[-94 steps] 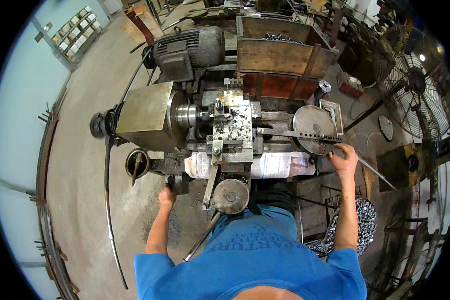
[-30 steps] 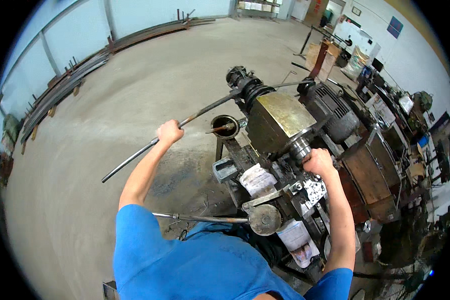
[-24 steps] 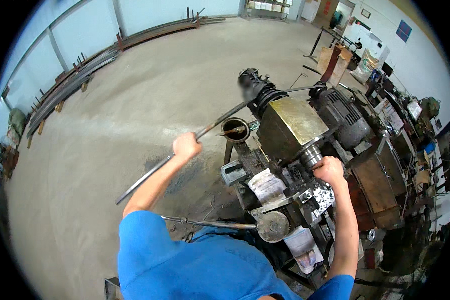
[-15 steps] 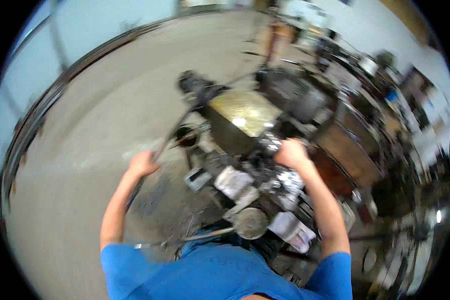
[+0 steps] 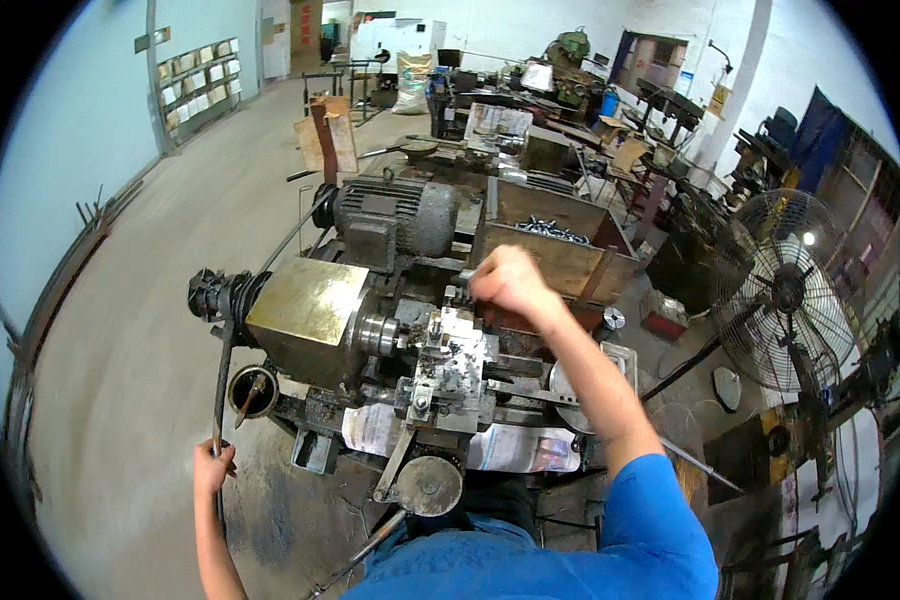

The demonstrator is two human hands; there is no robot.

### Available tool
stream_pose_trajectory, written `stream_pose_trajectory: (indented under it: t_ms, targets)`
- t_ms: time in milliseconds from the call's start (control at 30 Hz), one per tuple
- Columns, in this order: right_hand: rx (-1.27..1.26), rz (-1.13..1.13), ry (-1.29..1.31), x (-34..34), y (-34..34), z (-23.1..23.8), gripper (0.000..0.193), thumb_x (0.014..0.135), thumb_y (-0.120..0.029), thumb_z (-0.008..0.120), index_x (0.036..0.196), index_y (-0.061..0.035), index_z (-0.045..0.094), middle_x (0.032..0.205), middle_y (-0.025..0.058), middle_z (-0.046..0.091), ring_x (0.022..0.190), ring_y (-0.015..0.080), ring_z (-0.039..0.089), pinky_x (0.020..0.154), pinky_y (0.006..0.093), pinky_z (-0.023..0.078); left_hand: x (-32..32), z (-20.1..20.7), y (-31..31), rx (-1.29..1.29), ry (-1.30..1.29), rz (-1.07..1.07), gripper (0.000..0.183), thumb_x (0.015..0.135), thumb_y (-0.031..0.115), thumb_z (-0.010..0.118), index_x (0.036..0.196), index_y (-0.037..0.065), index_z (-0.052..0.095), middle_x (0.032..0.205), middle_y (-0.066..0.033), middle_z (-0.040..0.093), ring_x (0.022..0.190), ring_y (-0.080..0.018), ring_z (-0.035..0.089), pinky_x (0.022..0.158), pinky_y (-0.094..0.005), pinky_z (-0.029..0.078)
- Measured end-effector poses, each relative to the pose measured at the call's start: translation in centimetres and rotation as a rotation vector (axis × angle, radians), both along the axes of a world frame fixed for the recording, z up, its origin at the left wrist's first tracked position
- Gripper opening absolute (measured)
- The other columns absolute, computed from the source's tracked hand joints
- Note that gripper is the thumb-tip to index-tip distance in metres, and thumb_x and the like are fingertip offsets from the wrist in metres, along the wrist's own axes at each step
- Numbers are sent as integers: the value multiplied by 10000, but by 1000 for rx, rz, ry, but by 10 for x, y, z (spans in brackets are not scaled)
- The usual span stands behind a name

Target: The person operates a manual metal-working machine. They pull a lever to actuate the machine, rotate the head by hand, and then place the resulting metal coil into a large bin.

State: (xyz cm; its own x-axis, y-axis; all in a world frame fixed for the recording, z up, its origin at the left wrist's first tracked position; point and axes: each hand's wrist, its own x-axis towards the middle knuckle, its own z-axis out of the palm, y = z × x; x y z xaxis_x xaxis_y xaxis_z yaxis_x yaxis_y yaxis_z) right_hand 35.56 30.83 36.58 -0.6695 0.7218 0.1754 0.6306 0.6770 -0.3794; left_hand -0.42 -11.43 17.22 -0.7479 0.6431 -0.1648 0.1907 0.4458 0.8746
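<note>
My left hand (image 5: 213, 467) is closed around a long dark lever bar (image 5: 224, 390) that stands at the left side of a small lathe. Under my raised right arm lies the lathe's slide (image 5: 448, 360), strewn with metal chips. My right hand (image 5: 512, 281) is closed above the slide's far right side, by the near wall of a metal bin (image 5: 560, 262). Its fingers hide what they hold, if anything. The headstock (image 5: 305, 305) has a shiny yellowish top, and its spindle nose (image 5: 378, 336) points at the slide.
A ribbed electric motor (image 5: 398, 215) sits behind the headstock. Small metal parts (image 5: 548, 230) lie in the bin. A round pot (image 5: 253, 392) hangs at the lathe's left, and a round metal disc (image 5: 429, 486) is close to my body. A large caged fan (image 5: 788, 290) stands at right.
The view has swung and sharpened, so the lathe appears lower and more upright. My left hand still grips the bar. My right hand is now by the bin, beyond the slide.
</note>
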Motion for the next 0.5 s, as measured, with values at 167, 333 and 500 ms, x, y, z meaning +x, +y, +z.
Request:
stream_pose_trajectory:
  t_ms: [167,333,500]
  targets:
    - [82,-162,293,55,45,3,386,586,-182,589,953,-95,672,943,156,642,871,301,616,809,342,484,3,13,11,-44,64,-95,140,801,79,579,816,-53,535,577,-92,548,462,-175,562,424,-300,490]
    - [59,190,425,93,-25,-38,400,552,-169,580,926,-46,650,1023,144,616,928,311,591,822,357,472,4,10,21,53,-19,-132,164,807,90,591,859,-60,550,600,-76,540,481,-161,548,455,-303,480]
    - [-176,-93,435,186,-95,-116,399,549,-154,610,917,-4,648,1112,187,575,964,334,578,844,369,458,-4,23,21,-116,-193,-239,233,753,239,621,779,16,558,640,-82,556,580,-179,548,565,-316,442]
